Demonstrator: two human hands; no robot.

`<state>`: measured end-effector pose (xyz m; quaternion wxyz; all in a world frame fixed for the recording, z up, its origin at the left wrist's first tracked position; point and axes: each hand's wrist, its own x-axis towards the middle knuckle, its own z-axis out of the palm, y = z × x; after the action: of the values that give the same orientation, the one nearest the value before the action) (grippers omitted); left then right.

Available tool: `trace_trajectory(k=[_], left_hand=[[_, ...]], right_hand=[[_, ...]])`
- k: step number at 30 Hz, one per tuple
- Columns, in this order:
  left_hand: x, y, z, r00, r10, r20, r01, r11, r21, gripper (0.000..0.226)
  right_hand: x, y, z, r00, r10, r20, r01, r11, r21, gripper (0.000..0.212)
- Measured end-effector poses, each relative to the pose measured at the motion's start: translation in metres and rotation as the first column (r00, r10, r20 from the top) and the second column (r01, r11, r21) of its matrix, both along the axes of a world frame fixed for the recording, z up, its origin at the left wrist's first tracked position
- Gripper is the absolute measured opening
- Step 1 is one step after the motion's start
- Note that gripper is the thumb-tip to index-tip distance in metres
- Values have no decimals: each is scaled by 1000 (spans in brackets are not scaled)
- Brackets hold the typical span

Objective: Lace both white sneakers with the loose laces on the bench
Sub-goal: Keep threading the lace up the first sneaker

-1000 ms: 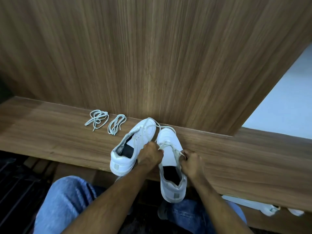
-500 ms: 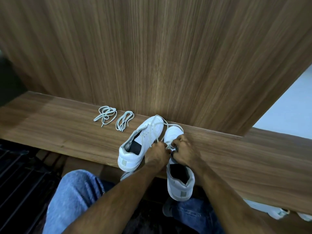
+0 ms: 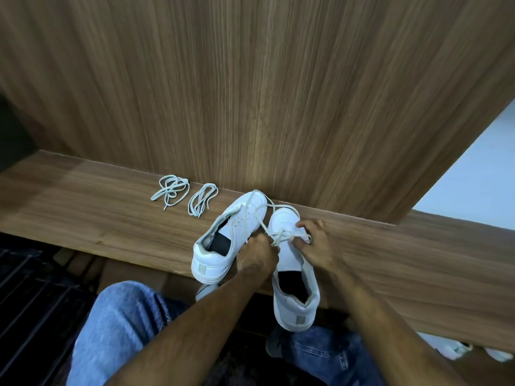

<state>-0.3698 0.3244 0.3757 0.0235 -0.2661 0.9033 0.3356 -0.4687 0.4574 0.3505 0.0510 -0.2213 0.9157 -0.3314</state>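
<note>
Both hands are pinching the lace (image 3: 274, 237) over the right sneaker (image 3: 292, 263): the left hand (image 3: 257, 253) is gripping one strand near the eyelets, the right hand (image 3: 313, 243) is holding the other side by the tongue. The left sneaker (image 3: 228, 238) is lying just beside it with a strand trailing over its toe.

That trailing strand is the likely risk: a hard pull could drag the left sneaker or snag, and the right sneaker's heel is overhanging the bench (image 3: 83, 218) edge, so it could tip off. Two spare laces (image 3: 185, 195) are lying coiled further left, near the back.

Bench and wall panel (image 3: 250, 93) are brown wood grain. Jeans-clad knees are showing below, and more white shoes (image 3: 457, 348) are sitting under the bench at right.
</note>
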Motion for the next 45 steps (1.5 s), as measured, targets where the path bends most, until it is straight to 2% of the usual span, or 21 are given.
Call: trace_trajectory(k=[3, 5, 9, 10, 12, 14, 16, 19, 21, 23, 26, 28, 30, 32, 34, 36, 37, 39, 41, 42, 45], left_hand=[[0, 1, -2, 1000, -23, 6, 23, 999, -34, 30], [0, 0, -2, 1000, -19, 10, 19, 999, -28, 30], [0, -3, -4, 1000, -19, 18, 19, 1000, -20, 31], [0, -3, -3, 1000, -20, 19, 20, 1000, -19, 30], [0, -3, -2, 1000, -15, 13, 16, 1000, -12, 30], [-1, -2, -2, 1000, -15, 5, 15, 1000, -2, 28], [-1, -1, -1, 1000, -14, 3, 14, 1000, -2, 28], [-1, 0, 0, 1000, -13, 4, 13, 1000, -12, 29], [-1, 0, 0, 1000, -15, 7, 15, 1000, -23, 27], [0, 1, 0, 1000, -23, 13, 24, 999, -34, 26], [1, 1, -1, 999, -32, 18, 32, 999, -40, 26], [1, -1, 0, 999, -33, 15, 34, 999, -39, 26], [1, -2, 0, 999, -28, 16, 28, 999, -42, 29], [0, -3, -1, 1000, -13, 13, 14, 999, -42, 31], [-1, -1, -2, 1000, -4, 9, 4, 999, -40, 32], [-2, 0, -3, 1000, 8, 12, -8, 999, -32, 31], [-2, 1, -3, 1000, 7, 16, -6, 1000, -30, 31], [-2, 0, -4, 1000, 3, 23, -2, 1000, -28, 29], [-2, 0, -4, 1000, 2, 25, -1, 1000, -30, 29], [-2, 1, -4, 1000, -1, 24, 1, 1000, -31, 30], [-1, 1, -2, 1000, -12, 23, 13, 999, -45, 29]], right_hand=[[3, -14, -3, 973, 190, -134, -132, 926, 354, 32], [7, -21, -7, 971, 195, -138, -135, 925, 356, 23], [14, -26, 7, 998, -26, 49, 34, 984, -177, 11], [14, -24, 15, 986, -111, 121, 148, 923, -355, 15], [15, -17, 36, 936, -259, 239, 353, 662, -662, 28], [10, -4, 48, 889, -415, 196, 411, 530, -742, 36], [9, 5, 51, 886, -463, 28, 386, 702, -599, 24], [11, 8, 38, 951, -216, -221, 186, 971, -149, 43], [16, 0, 29, 951, 20, -307, 42, 980, 195, 44], [23, -12, 20, 937, 180, -299, -31, 896, 443, 40], [23, -25, 7, 949, 198, -245, -53, 866, 496, 26], [20, -29, 6, 971, 104, -213, -37, 954, 297, 17], [16, -29, 12, 997, -46, -58, 41, 996, -79, 22], [8, -24, 28, 979, -153, 136, 197, 889, -414, 32], [0, -14, 51, 938, -257, 234, 347, 665, -661, 26], [-10, -2, 70, 900, -372, 225, 390, 460, -798, 19], [-10, 2, 78, 894, -420, 158, 360, 461, -811, 15], [-6, 8, 81, 892, -446, -73, 281, 673, -684, 9], [-2, 8, 68, 912, -295, -286, 202, 928, -312, 22], [1, 6, 59, 926, -173, -337, 154, 985, -83, 27], [15, -8, 31, 958, 117, -263, 2, 910, 414, 39]])
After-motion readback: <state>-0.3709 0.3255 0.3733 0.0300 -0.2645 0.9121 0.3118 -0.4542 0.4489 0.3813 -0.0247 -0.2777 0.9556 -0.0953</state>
